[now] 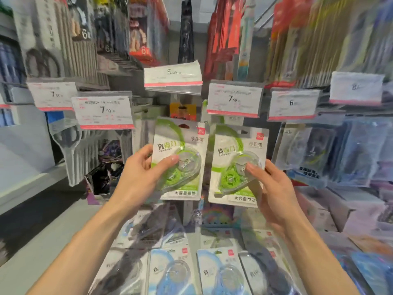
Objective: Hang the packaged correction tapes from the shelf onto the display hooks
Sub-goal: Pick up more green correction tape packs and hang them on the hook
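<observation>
The person is standing at the display with both arms raised, each hand holding up one green packaged correction tape side by side. The left hand [141, 169] is pinching the left green pack [179, 158] at its lower left edge: the thumb is lying across the clear blister on the front, the fingers are curling round the card's edge to its back, so most of the pack is standing up and to the right of that grip. The right hand [270, 188] is pinching the right green pack [238, 165] at its lower right corner, thumb pressing on the blister and fingers behind the card; that pack is rising up and to the left of the grip. The two cards are nearly touching between the hands, both upright with their hang holes on top. Just above the packs, price tags [234, 100] are hanging in front of the hooks. Below the wrists, blue packs [220, 271] are lying flat on the shelf.
</observation>
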The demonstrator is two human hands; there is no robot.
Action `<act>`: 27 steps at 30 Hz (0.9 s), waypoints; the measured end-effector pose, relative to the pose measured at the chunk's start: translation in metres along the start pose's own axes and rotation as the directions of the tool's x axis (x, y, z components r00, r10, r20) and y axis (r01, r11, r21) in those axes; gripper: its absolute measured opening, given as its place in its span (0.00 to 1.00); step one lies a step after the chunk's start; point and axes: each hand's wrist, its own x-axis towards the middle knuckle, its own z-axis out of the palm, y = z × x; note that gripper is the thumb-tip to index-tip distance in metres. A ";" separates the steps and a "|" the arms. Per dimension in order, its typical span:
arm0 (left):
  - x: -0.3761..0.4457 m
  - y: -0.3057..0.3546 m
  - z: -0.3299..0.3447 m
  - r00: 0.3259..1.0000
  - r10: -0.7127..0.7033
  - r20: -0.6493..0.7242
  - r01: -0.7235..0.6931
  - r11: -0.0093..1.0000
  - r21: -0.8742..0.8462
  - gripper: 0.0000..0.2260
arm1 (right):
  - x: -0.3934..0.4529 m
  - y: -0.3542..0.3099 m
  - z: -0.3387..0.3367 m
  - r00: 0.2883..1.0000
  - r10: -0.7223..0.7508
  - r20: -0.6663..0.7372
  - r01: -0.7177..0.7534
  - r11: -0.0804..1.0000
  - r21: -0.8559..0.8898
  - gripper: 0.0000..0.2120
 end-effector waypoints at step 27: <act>0.008 0.036 0.024 0.979 0.203 -0.014 -0.203 0.976 -0.076 0.18 | 0.022 -0.014 -0.006 0.969 -0.243 0.047 0.247 0.935 -0.254 0.14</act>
